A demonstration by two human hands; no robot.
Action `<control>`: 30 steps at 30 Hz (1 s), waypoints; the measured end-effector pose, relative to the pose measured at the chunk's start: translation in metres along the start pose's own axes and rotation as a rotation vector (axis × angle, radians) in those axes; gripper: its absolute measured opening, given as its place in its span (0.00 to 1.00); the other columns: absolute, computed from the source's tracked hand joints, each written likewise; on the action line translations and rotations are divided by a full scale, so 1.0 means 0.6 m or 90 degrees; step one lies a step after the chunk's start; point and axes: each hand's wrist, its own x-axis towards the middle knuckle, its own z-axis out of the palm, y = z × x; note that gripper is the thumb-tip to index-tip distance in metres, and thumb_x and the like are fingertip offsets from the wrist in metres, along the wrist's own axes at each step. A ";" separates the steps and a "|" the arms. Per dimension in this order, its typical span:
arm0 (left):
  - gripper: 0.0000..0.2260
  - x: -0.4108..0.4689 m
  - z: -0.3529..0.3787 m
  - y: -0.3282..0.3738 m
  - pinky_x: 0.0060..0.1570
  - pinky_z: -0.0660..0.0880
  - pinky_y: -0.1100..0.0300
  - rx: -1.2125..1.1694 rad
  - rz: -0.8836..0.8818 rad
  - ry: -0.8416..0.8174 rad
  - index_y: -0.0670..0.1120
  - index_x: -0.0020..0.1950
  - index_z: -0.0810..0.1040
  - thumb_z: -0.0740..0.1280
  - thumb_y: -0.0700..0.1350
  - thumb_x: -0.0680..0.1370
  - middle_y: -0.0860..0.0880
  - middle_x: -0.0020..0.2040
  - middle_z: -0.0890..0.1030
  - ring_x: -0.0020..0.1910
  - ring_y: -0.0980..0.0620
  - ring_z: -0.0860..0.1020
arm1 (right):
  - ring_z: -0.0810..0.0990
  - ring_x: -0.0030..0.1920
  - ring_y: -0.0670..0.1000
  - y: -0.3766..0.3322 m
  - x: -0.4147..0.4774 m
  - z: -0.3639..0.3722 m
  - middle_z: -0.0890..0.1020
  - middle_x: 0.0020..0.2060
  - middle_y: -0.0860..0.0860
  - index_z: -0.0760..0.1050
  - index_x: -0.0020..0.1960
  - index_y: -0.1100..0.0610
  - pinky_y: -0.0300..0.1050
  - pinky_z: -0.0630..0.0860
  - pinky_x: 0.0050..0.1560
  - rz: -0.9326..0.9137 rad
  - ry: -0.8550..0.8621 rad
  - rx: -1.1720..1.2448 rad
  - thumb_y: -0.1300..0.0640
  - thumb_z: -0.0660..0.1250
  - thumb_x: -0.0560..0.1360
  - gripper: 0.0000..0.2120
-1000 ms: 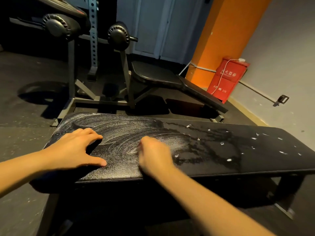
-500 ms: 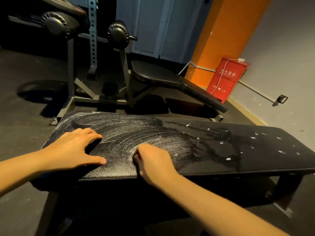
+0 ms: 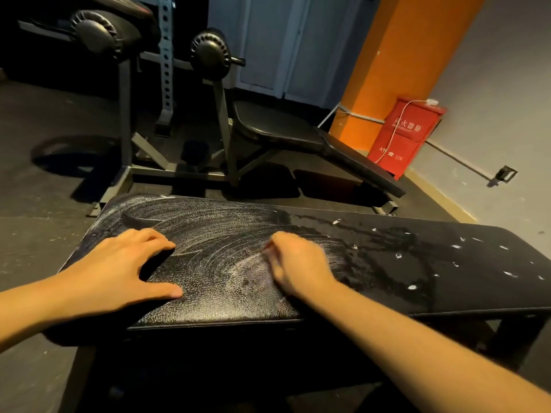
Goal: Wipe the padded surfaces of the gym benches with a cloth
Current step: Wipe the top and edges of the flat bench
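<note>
Black textured padding covers the flat bench [image 3: 387, 263] that runs across the foreground, its near edge towards the camera and its far end reaching out to the right. The left half of the pad is filmed with white smears [image 3: 208, 234] in curved, overlapping arcs. The right half is darker and dotted with small white flecks [image 3: 456, 246].

The left grip [image 3: 119, 269] lies flat on the pad near its left end, fingers spread, the thumb stretched along the near side and the fingertips pointing right. The right grip [image 3: 298, 263] sits near the middle of the pad at the edge of the smeared patch, knuckles up and fingers curled under. It is blurred, so I cannot tell whether it pinches anything. The cloth may be bunched beneath it, but none of it shows clearly. The two grips are well apart, with a bare stretch of smeared pad between them.

Behind stands a second bench [image 3: 277, 126] on a grey metal frame, its dark seat and back pad sloping down to the right, with round black roller pads [image 3: 210, 53] on the uprights. Further right, a red box [image 3: 405, 135] with white characters stands against an orange pillar [image 3: 402, 55], and a white cable [image 3: 395, 129] hangs down its front. The floor [image 3: 44, 204] is dark and speckled.
</note>
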 end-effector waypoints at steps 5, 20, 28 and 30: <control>0.51 0.003 -0.001 0.000 0.64 0.66 0.58 -0.004 -0.006 -0.010 0.62 0.76 0.67 0.52 0.88 0.59 0.71 0.67 0.64 0.64 0.67 0.63 | 0.84 0.50 0.59 0.105 0.095 -0.006 0.84 0.50 0.56 0.76 0.53 0.59 0.47 0.69 0.40 0.252 0.087 -0.113 0.61 0.66 0.76 0.06; 0.47 0.002 -0.005 0.002 0.65 0.68 0.57 -0.034 -0.025 -0.021 0.67 0.74 0.66 0.56 0.87 0.59 0.73 0.65 0.63 0.64 0.66 0.65 | 0.84 0.50 0.61 0.061 0.196 0.018 0.84 0.48 0.56 0.77 0.53 0.59 0.47 0.70 0.40 0.198 0.078 -0.057 0.58 0.68 0.75 0.08; 0.49 0.006 -0.009 0.005 0.63 0.66 0.58 0.013 -0.017 -0.013 0.65 0.74 0.67 0.55 0.88 0.59 0.72 0.63 0.65 0.61 0.67 0.66 | 0.82 0.48 0.56 -0.028 0.115 0.028 0.83 0.49 0.50 0.75 0.54 0.50 0.49 0.72 0.42 -0.059 0.009 -0.007 0.50 0.62 0.80 0.06; 0.49 0.005 -0.008 0.006 0.64 0.65 0.59 0.020 -0.014 -0.017 0.65 0.75 0.66 0.54 0.88 0.59 0.72 0.63 0.65 0.62 0.67 0.65 | 0.82 0.50 0.59 0.075 0.135 0.010 0.84 0.50 0.53 0.75 0.53 0.53 0.48 0.70 0.43 0.094 0.025 -0.098 0.52 0.64 0.77 0.07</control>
